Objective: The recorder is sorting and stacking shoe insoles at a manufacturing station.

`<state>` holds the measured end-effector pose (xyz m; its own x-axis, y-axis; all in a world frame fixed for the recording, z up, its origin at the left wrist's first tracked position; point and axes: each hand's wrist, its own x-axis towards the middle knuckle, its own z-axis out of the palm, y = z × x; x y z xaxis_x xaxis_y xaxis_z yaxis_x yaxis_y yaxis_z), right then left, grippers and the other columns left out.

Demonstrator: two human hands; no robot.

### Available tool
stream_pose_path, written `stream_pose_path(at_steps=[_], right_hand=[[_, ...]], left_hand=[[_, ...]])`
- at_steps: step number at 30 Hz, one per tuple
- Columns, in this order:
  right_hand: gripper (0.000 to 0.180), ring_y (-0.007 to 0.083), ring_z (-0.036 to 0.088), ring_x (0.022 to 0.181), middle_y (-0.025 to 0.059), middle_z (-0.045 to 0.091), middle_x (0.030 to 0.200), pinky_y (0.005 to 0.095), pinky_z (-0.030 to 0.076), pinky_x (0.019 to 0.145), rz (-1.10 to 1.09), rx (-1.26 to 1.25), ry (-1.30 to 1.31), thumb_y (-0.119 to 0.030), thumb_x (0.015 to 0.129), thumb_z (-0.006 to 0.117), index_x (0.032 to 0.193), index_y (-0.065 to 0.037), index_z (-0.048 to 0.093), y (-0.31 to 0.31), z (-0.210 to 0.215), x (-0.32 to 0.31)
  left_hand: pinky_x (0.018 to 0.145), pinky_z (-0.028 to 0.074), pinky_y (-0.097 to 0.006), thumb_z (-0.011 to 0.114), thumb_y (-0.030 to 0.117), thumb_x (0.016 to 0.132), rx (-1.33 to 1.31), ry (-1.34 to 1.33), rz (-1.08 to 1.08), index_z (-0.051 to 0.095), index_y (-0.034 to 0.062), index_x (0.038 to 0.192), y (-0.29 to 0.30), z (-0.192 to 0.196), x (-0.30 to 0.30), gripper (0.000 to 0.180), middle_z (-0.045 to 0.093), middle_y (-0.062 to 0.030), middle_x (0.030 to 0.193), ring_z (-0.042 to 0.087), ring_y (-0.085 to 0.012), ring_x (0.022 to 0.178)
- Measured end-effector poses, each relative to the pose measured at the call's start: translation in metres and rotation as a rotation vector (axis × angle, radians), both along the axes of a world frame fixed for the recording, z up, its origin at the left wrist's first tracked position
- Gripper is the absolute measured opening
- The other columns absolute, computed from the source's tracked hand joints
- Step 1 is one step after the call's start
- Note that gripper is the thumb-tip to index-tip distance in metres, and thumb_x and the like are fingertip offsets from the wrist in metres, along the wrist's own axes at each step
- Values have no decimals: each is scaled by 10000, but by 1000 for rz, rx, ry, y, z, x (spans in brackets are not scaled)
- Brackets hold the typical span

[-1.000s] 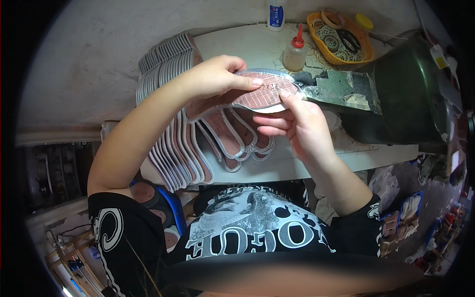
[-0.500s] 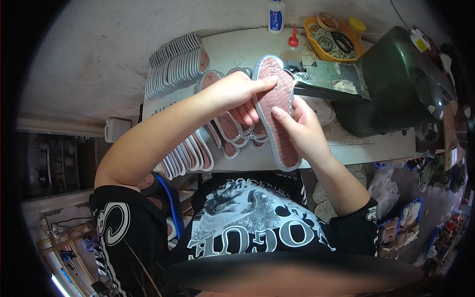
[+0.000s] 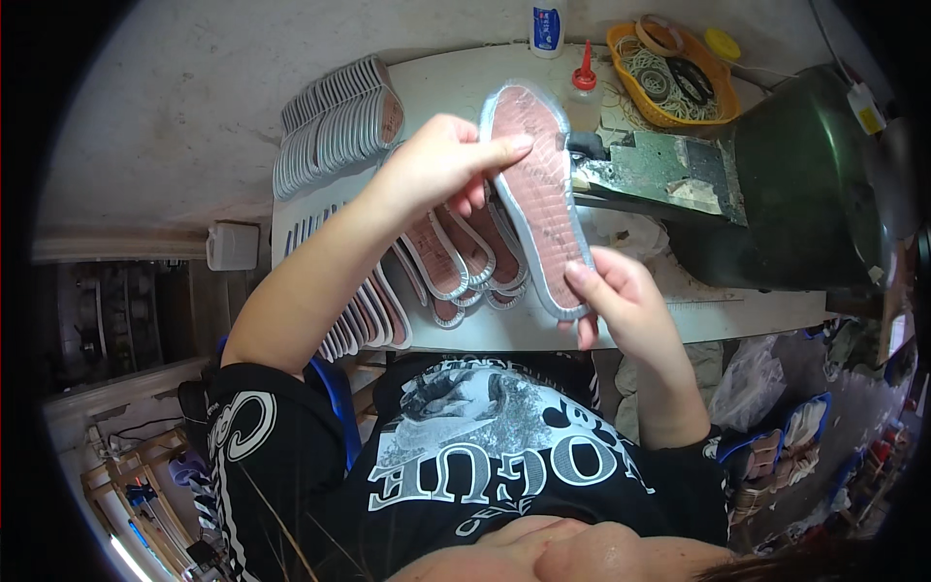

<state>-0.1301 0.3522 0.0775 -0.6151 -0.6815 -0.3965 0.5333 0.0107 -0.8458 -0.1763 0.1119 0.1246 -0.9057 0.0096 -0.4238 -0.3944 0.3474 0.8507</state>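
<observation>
A pink quilted insole (image 3: 539,204) with a silvery-grey bound edge is held up over the table, tilted, its wide end away from me. My left hand (image 3: 454,160) pinches its left edge near the wide end, thumb on top and fingers curled beneath. At the narrow end, my right hand (image 3: 626,296) grips the right edge, thumb on the pink face and fingertips showing underneath. Behind and left of it, loosely piled pink insoles (image 3: 433,257) overlap on the table, partly hidden by my left arm.
Stacked insoles (image 3: 339,121) stand in rows at the far left, with another row (image 3: 373,315) nearer me. A sewing machine (image 3: 776,184) fills the right side. A red-tipped bottle (image 3: 584,87), a white-and-blue bottle (image 3: 547,29) and a yellow basket (image 3: 674,73) of cord stand at the back.
My right hand has slid down the insole's edge to its narrow end. My left hand keeps its grip near the wide end. The view has shifted slightly.
</observation>
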Motion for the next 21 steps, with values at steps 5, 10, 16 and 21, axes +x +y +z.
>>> stream_pose_path(at_steps=[5,10,16,21], right_hand=[[263,48,525,464,49,612,711,157,337,367,-52,-32,133,-272,959,495,947,-19,565,-44,11,0],[291,82,570,505,47,611,734,204,406,383,6,-3,239,-228,930,543,1103,5,522,-83,10,34],[561,228,602,503,137,577,541,311,454,519,-3,502,1051,-328,810,683,1223,8,505,-112,-25,32],[308,177,569,500,103,588,581,285,451,516,80,425,901,-256,836,665,1014,-6,637,-98,-1,49]], left_hand=[[336,329,-166,657,430,831,170,72,20,591,46,692,-26,4,0,413,508,13,484,445,-39,363],[382,375,-234,580,451,874,282,173,272,564,59,675,-77,-12,72,440,520,-17,508,506,-93,424],[662,450,-423,676,340,712,-982,236,34,591,53,736,-73,-100,160,300,584,-136,782,588,-307,800],[750,418,-415,666,231,652,-1242,404,170,598,44,721,-74,-115,172,211,524,-131,889,508,-291,934]])
